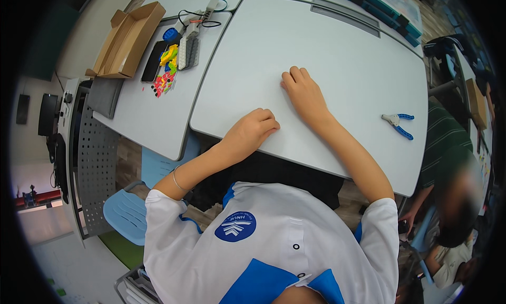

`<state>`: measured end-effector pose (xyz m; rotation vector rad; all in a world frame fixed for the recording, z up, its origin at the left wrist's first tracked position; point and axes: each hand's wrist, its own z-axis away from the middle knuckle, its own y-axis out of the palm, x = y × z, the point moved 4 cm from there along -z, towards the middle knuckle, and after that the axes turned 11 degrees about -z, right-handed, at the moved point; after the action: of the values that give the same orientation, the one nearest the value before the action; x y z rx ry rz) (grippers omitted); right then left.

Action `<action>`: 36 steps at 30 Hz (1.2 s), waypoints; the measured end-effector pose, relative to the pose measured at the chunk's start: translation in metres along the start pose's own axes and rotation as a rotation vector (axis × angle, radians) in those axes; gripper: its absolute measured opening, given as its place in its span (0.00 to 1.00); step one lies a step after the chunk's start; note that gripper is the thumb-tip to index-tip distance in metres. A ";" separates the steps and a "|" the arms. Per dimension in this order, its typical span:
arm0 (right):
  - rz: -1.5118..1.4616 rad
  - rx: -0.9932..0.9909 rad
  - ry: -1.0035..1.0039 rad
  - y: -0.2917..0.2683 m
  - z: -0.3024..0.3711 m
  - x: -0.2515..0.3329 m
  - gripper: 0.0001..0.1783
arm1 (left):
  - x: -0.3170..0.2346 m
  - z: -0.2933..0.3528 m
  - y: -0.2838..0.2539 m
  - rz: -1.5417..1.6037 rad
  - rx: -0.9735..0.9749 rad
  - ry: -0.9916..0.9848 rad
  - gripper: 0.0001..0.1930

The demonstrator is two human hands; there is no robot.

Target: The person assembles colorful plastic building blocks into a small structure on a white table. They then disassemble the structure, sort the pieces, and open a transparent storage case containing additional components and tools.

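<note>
My left hand (pixel 255 127) is closed at the near edge of the white table (pixel 242 56), its fingers curled in and pressed together. Farther in and to the right, my right hand (pixel 304 91) rests on the tabletop with bent fingers drawn together. The fingertips of both hands turn down out of sight, so whatever they hold, if anything, is hidden. On the right part of the table lies a pair of blue-handled pliers (pixel 401 123), apart from both hands.
A neighbouring table at left bears an open cardboard box (pixel 126 45), a black phone (pixel 154 61), yellow parts (pixel 169 55), small pink pieces (pixel 164 83) and a power strip (pixel 190 48). Teal cases (pixel 385 11) stand at the far right. Another person (pixel 448 146) is close on the right.
</note>
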<state>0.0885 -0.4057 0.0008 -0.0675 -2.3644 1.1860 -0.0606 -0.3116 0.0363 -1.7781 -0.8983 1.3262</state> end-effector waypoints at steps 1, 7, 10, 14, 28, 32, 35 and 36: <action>-0.016 0.015 0.002 -0.004 0.001 0.000 0.06 | -0.001 0.000 -0.001 -0.025 -0.018 0.005 0.06; -0.051 0.097 -0.019 -0.011 0.001 -0.002 0.06 | 0.009 -0.008 -0.006 0.086 0.018 -0.129 0.09; 0.055 0.153 -0.065 -0.006 -0.004 -0.008 0.06 | 0.020 -0.015 -0.009 0.337 0.050 -0.273 0.10; 0.239 0.227 -0.074 -0.010 -0.009 -0.009 0.08 | 0.042 -0.026 -0.003 0.754 0.152 -0.525 0.08; -0.786 0.028 0.672 -0.063 -0.031 -0.046 0.10 | 0.055 -0.108 0.027 1.495 0.305 -0.675 0.20; -0.695 0.109 0.370 -0.071 -0.045 -0.013 0.09 | 0.051 -0.128 0.027 1.525 0.320 -0.600 0.18; -0.628 0.148 0.372 -0.079 -0.053 -0.002 0.09 | 0.054 -0.132 0.027 1.614 0.334 -0.592 0.16; -0.627 0.156 0.386 -0.080 -0.055 -0.003 0.09 | 0.054 -0.131 0.026 1.610 0.351 -0.632 0.16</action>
<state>0.1290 -0.4152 0.0886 0.4275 -1.7550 0.9334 0.0813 -0.2967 0.0149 -1.6604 0.8306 2.8313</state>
